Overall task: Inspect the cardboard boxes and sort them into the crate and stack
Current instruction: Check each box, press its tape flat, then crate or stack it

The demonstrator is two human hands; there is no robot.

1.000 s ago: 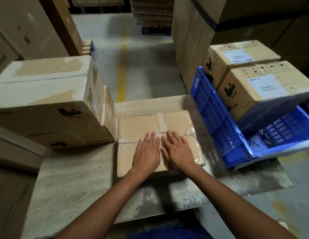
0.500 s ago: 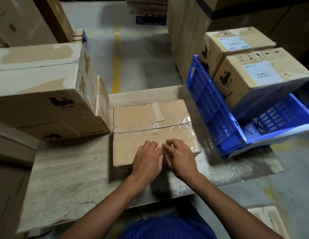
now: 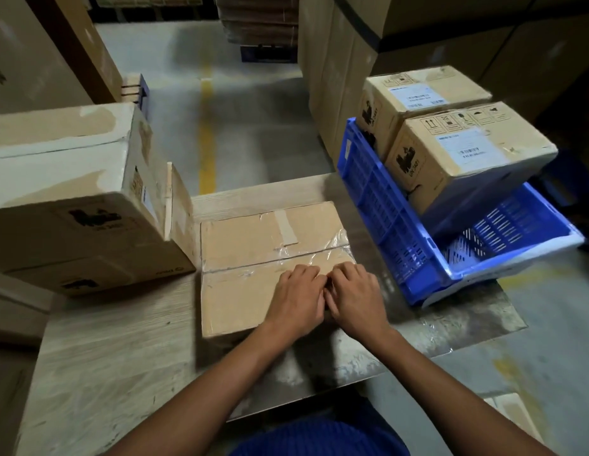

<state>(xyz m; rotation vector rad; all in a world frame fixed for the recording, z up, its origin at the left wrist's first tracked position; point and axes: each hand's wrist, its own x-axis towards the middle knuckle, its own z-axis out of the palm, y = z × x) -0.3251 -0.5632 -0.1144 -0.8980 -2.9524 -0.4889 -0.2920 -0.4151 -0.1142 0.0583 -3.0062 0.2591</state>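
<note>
Head view showed the wooden table (image 3: pixel 105 357) bearing the stack of large cardboard boxes (image 3: pixel 72 192) at nine o'clock from the hands and the tilted blue crate (image 3: pixel 385 205), two labelled boxes (image 3: pixel 467 159) in it, at two o'clock. Between them the flat taped box (image 3: pixel 253 245) lay under both hands, stretching toward ten o'clock. On its top the left hand (image 3: pixel 296 297) and the right hand (image 3: pixel 355 294) touched side by side, fingers curled under; whether they pinched tape was unclear.

Blue slotted crate (image 3: pixel 385 205); tan boxes (image 3: pixel 451 153); yellow floor stripe (image 3: pixel 207 136).
</note>
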